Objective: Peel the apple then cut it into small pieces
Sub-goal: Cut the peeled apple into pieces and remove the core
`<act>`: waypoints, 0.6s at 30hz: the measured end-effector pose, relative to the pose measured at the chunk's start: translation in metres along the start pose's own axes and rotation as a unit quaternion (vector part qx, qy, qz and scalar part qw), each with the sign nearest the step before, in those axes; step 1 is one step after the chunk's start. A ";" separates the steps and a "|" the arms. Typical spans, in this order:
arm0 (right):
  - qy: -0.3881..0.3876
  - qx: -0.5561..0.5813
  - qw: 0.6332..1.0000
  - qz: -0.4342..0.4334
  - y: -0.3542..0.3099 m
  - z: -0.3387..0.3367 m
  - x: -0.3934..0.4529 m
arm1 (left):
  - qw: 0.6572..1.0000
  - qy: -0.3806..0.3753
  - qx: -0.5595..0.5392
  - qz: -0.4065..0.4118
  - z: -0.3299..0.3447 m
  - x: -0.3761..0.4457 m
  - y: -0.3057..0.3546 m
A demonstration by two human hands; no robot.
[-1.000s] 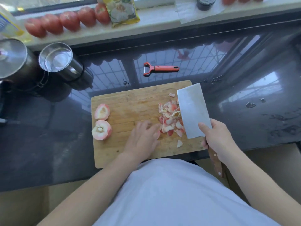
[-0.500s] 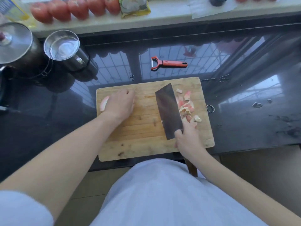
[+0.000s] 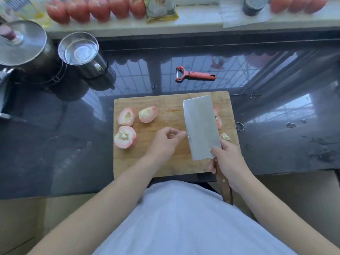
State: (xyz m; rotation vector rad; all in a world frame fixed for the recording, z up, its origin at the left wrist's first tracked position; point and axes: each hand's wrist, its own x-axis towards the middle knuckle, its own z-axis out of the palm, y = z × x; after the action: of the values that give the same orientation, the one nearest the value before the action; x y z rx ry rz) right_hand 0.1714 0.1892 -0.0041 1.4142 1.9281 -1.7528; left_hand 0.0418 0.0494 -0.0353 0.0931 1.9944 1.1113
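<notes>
A wooden cutting board (image 3: 165, 162) lies on the dark counter. Three peeled pinkish apple chunks sit on its left part: one (image 3: 127, 116) at the far left, one (image 3: 147, 114) beside it, and the core piece (image 3: 125, 137) nearer to me. My right hand (image 3: 228, 159) grips the wooden handle of a cleaver (image 3: 201, 126), whose broad blade faces up over the board's right side. Small cut apple pieces (image 3: 219, 122) show to the right of the blade, mostly hidden by it. My left hand (image 3: 165, 142) hovers mid-board, fingers loosely curled, its fingertips at the blade's left edge, holding nothing.
A red peeler (image 3: 195, 76) lies on the counter behind the board. A steel cup (image 3: 79, 50) and a lidded pot (image 3: 22, 45) stand at the back left. Tomatoes (image 3: 95, 8) and a packet (image 3: 161, 9) line the windowsill.
My left hand has come back from the board's left end to the blade, uncovering three apple chunks. The cleaver has turned so its bright face shows and sits over the cut pieces.
</notes>
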 end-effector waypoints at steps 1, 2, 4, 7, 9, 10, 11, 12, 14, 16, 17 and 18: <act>0.004 -0.004 1.000 0.000 -0.001 -0.004 -0.002 | 1.000 -0.006 -0.013 0.005 0.010 0.005 0.008; 0.008 -0.005 1.000 0.000 -0.001 -0.008 -0.004 | 1.000 -0.008 -0.013 0.011 0.018 0.009 0.015; 0.021 -0.004 1.000 0.002 0.000 -0.019 -0.006 | 1.000 -0.017 -0.005 0.016 0.031 0.014 0.025; 0.052 0.000 0.999 0.017 0.007 -0.040 -0.007 | 0.999 -0.032 -0.010 0.008 0.044 0.020 0.034; 0.074 0.024 0.997 0.028 0.011 -0.054 -0.007 | 0.999 -0.017 0.025 0.027 0.052 0.026 0.036; 0.085 0.032 0.995 0.033 0.012 -0.060 -0.006 | 0.998 -0.001 0.043 0.040 0.056 0.030 0.037; 0.095 0.038 0.994 0.035 0.014 -0.066 -0.005 | 0.996 0.012 0.063 0.056 0.061 0.033 0.038; 0.103 0.041 0.993 0.036 0.015 -0.071 -0.003 | 0.993 0.020 0.090 0.073 0.066 0.036 0.038; 0.116 0.048 0.992 0.035 0.015 -0.079 0.000 | 0.983 0.015 0.145 0.114 0.072 0.041 0.039; 0.121 0.061 0.990 0.029 0.014 -0.083 0.002 | 0.967 0.015 0.207 0.149 0.075 0.046 0.038; 0.122 0.068 0.990 0.026 0.014 -0.084 0.003 | 0.959 0.018 0.231 0.161 0.075 0.048 0.038; 0.122 0.073 0.990 0.023 0.013 -0.085 0.002 | 0.953 0.017 0.251 0.168 0.075 0.051 0.038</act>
State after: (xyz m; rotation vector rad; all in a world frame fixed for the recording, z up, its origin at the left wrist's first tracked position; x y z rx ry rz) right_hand 0.2172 0.2606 0.0102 1.7841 1.8933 -1.8049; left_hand 0.0487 0.1447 -0.0594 0.7047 2.3080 0.7764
